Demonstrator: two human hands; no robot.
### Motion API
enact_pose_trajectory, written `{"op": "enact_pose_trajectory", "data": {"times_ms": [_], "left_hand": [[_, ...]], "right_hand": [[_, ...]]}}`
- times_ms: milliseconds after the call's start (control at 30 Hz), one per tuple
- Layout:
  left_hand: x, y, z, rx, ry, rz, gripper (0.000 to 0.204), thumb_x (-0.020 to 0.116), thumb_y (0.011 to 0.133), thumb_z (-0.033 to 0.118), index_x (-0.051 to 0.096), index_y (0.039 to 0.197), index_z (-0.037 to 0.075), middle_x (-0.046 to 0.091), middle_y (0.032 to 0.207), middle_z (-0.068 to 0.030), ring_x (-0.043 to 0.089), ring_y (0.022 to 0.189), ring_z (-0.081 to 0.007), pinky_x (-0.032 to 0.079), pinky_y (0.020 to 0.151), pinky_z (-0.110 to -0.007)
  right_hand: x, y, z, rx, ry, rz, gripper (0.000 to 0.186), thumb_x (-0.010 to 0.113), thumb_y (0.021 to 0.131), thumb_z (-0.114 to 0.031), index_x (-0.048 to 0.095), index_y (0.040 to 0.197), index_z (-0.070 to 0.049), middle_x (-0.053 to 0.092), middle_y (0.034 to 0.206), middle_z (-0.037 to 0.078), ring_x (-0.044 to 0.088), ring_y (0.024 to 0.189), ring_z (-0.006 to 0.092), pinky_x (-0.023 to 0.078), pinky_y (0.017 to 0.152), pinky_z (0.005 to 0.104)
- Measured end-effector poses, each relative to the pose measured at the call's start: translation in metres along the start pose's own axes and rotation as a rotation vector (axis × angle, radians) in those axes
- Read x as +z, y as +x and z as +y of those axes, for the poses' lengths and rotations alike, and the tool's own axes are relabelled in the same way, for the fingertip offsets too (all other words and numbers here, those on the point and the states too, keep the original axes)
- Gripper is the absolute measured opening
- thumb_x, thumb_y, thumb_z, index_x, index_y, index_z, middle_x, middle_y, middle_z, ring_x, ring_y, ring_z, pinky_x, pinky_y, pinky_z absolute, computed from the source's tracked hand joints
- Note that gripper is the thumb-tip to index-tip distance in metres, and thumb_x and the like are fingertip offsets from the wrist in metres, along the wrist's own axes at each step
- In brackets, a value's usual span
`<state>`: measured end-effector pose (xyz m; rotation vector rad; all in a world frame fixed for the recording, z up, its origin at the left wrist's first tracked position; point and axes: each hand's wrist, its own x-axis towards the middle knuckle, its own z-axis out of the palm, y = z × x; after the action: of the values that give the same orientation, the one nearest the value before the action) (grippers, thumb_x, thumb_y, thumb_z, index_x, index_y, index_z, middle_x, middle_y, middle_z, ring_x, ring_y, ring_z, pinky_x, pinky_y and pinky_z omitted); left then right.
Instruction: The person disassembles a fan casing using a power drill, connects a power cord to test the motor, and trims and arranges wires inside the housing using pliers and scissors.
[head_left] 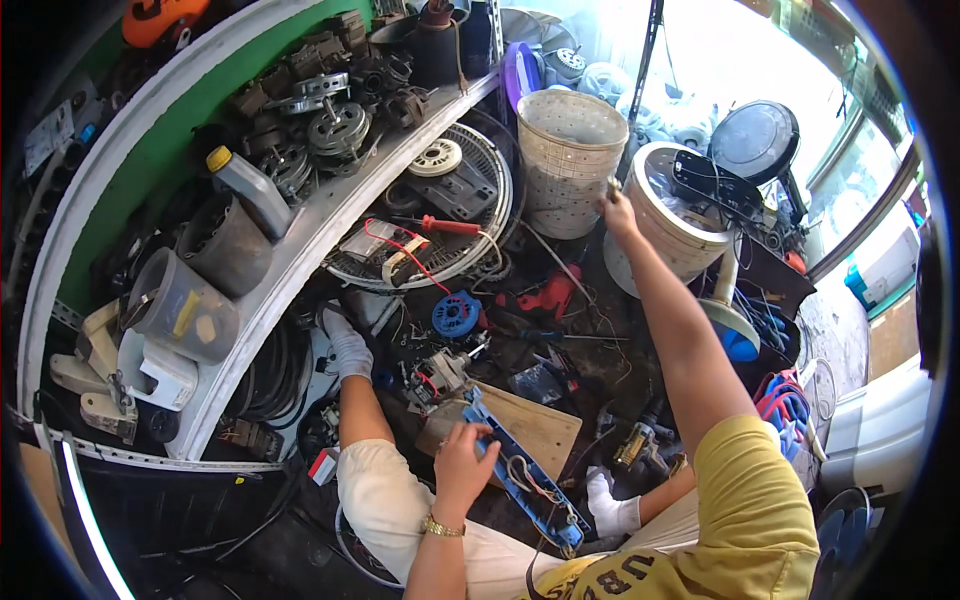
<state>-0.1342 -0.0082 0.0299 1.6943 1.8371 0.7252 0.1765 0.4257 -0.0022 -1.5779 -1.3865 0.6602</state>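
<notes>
A long, narrow blue plastic housing (pixel 522 478) with wires inside lies slantwise across my lap. Its upper part is gripped by my left hand (pixel 466 460), with the fingers curled at its edge. My right arm reaches far forward. Between the two bins, my right hand (pixel 619 218) is closed on a small brass-coloured piece (pixel 614 189), whose kind I cannot make out. Beyond the housing, a wooden board (pixel 540 425) lies on the floor, partly covered by it. A small motor assembly (pixel 437 378) with a red wire sits at the board's far left end.
A speckled bin (pixel 570 165) and a white tub (pixel 665 215) stand ahead. A round fan grille (pixel 345 265) carries a soldering iron (pixel 450 226). Motors and buckets fill the shelf (pixel 340 200) at left. A blue round part (pixel 456 315) and a drill (pixel 637 442) lie on the floor.
</notes>
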Motion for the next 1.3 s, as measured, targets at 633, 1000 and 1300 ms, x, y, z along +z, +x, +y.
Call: {"op": "enact_pose_trajectory", "data": {"times_ms": [633, 1000, 1300], "left_hand": [[0.002, 0.025, 0.012, 0.073, -0.122, 0.087, 0.025, 0.066, 0.078, 0.005, 0.061, 0.102, 0.002, 0.057, 0.094, -0.0094, 0.057, 0.088, -0.0242, 0.047, 0.081, -0.035], [0.068, 0.201, 0.064, 0.543, 0.195, 0.075, 0.026, 0.066, 0.075, 0.006, 0.058, 0.1, 0.003, 0.06, 0.1, -0.0119, 0.054, 0.099, -0.0317, 0.042, 0.089, -0.041], [0.191, 0.444, 0.004, 0.577, 0.995, 0.122, 0.051, 0.051, 0.085, 0.014, 0.048, 0.136, 0.009, 0.042, 0.145, -0.0115, 0.034, 0.137, -0.0321, 0.035, 0.102, -0.054]], "right_hand": [[-0.008, -0.083, 0.072, -0.018, 0.408, 0.225, 0.02, 0.055, 0.094, -0.022, 0.062, 0.092, -0.003, 0.064, 0.083, 0.005, 0.06, 0.08, 0.016, 0.045, 0.074, 0.0281], [0.053, -0.084, 0.065, -0.026, 0.463, 0.036, 0.021, 0.049, 0.097, -0.021, 0.055, 0.094, -0.001, 0.052, 0.067, 0.008, 0.044, 0.061, 0.0141, 0.039, 0.057, 0.0327], [0.075, -0.15, 0.065, 0.234, 0.905, 0.031, 0.019, 0.047, 0.1, -0.02, 0.056, 0.101, -0.003, 0.049, 0.071, -0.004, 0.043, 0.062, 0.0052, 0.036, 0.055, 0.0234]]}}
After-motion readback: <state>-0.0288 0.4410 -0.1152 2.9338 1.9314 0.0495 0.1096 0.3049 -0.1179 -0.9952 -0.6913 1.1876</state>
